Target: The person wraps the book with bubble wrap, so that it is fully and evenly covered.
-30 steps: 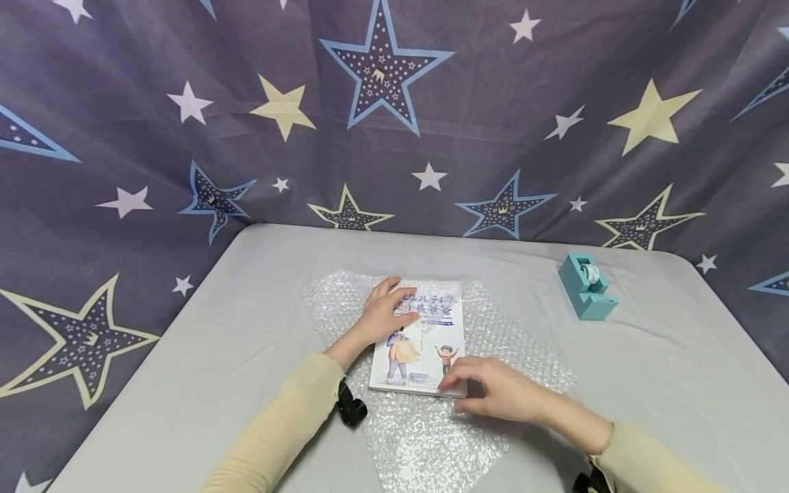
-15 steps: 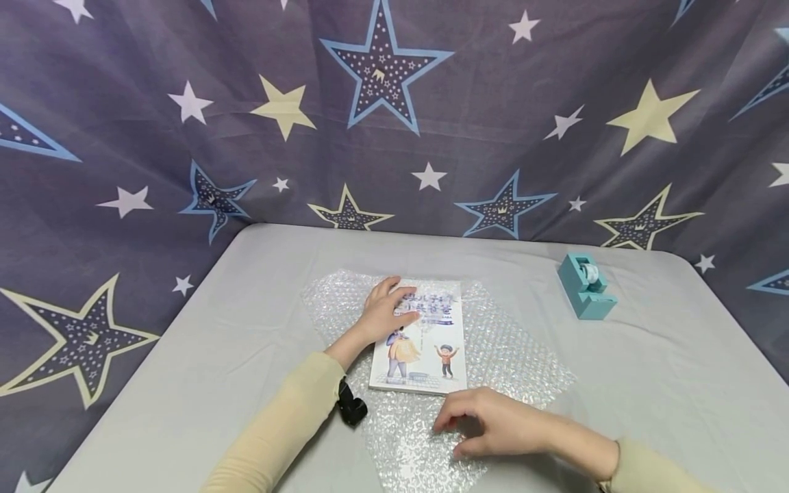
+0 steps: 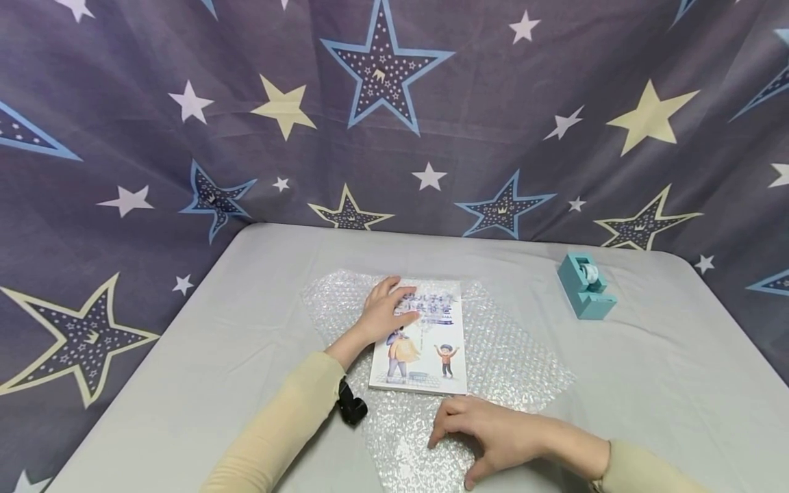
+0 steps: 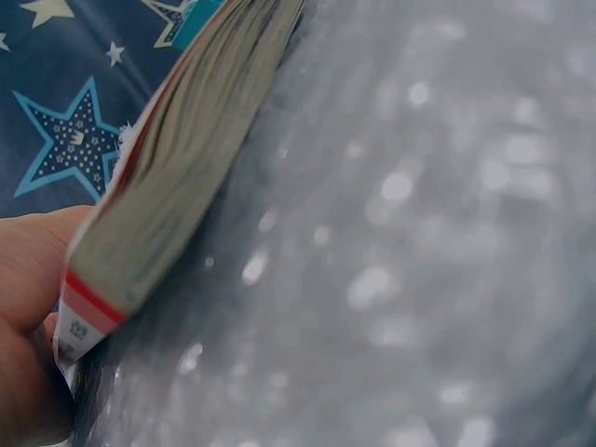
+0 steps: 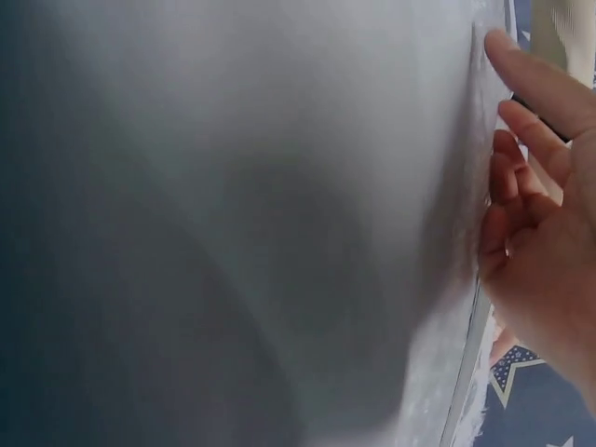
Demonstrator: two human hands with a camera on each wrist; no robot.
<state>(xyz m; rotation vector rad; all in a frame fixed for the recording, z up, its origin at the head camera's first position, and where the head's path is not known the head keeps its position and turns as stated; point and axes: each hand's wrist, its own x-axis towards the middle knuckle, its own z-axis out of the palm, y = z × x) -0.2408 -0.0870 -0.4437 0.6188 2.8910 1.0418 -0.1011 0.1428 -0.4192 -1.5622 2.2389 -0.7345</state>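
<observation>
A white paperback book (image 3: 425,356) with drawn figures on its cover lies on a sheet of bubble wrap (image 3: 518,356) set cornerwise on the table. Across the book's upper left part rests my left hand (image 3: 383,315), fingers spread over the cover. The left wrist view shows the page edges of the book (image 4: 177,177) beside part of my left hand (image 4: 28,298), with blurred bubble wrap (image 4: 400,233) below. My right hand (image 3: 487,431) is over the near part of the wrap, fingers loosely bent and holding nothing. In the right wrist view, my right hand (image 5: 549,251) is beside the wrap's edge.
A teal tape dispenser (image 3: 588,291) with a roll in it stands at the back right of the table. Grey cloth (image 3: 265,301) covers the tabletop. Behind it hangs a dark curtain (image 3: 296,157) printed with stars.
My right hand has left the book's lower right corner and moved toward me over the near part of the bubble wrap. My left hand and the book have stayed in place.
</observation>
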